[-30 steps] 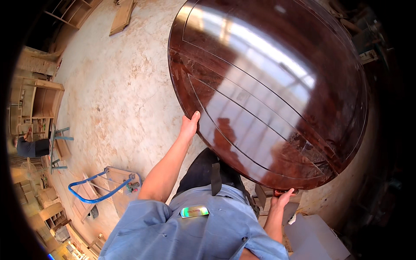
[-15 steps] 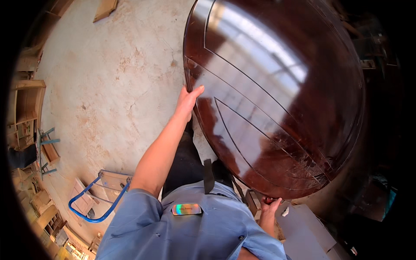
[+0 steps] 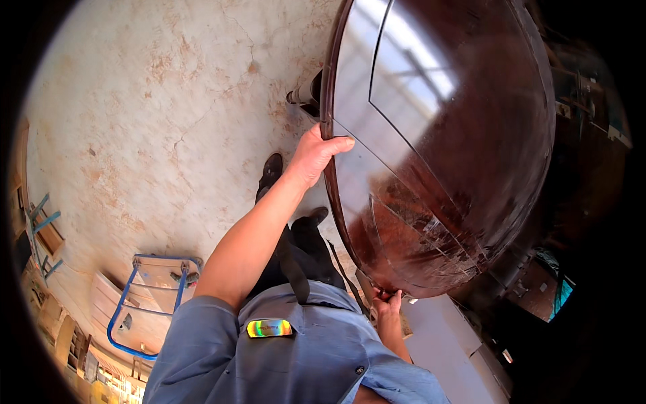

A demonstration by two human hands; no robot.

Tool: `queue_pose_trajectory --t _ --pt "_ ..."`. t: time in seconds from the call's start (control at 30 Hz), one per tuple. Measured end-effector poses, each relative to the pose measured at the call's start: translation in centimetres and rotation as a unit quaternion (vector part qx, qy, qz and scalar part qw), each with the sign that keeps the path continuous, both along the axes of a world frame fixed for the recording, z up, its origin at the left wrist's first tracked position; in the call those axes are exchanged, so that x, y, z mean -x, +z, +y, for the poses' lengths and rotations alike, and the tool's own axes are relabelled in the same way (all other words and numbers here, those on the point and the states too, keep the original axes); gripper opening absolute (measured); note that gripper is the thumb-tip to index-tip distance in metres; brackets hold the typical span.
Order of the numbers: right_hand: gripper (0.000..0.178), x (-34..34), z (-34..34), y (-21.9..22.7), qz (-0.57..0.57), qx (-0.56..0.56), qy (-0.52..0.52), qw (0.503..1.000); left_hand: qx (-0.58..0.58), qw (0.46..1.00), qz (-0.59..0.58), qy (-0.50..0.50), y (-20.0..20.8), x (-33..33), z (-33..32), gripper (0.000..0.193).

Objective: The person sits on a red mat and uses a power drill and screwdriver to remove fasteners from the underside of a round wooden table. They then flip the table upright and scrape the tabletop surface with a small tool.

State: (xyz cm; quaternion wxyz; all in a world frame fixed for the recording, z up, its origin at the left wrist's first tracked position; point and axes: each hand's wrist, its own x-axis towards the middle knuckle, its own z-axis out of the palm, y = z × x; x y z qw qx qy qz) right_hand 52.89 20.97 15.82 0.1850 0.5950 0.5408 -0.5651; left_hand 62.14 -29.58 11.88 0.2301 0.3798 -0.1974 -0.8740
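Note:
A large, glossy dark-brown round tabletop (image 3: 431, 161) with thin inlaid lines fills the right half of the view, tilted up and reflecting bright light. Its left rim is gripped by my left hand (image 3: 316, 155), the thumb lying over the polished face and the fingers hidden beneath. Lower down, my right hand (image 3: 388, 306) is closed at the near edge, thumb up against the rim. Part of its fingers is hidden. The tabletop's underside cannot be seen.
On the left, a blue tubular-framed trolley (image 3: 128, 303) stands on the stained concrete floor (image 3: 168, 135). Wooden pieces (image 3: 60, 337) line the lower-left edge. A grey flat-topped box (image 3: 437, 337) is close by my right arm. Something dark (image 3: 306, 94) shows behind the tabletop's left rim.
The tabletop's left rim has shifted right and its visible face has narrowed. My left hand has moved right with it, my right hand slightly left and up. Both my shoes now show.

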Motion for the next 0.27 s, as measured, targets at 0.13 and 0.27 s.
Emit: queue_pose_trajectory --t 0.13,0.27 --pt "0.053 0.0 -2.1 0.1 -0.036 -0.039 0.010 0.999 0.015 0.999 0.048 -0.016 -0.3 -0.2 -0.4 0.018" --pt "0.054 0.0 -3.1 0.3 -0.046 -0.072 0.016 0.996 0.049 0.998 0.012 -0.048 -1.5 -0.3 -0.3 0.018"
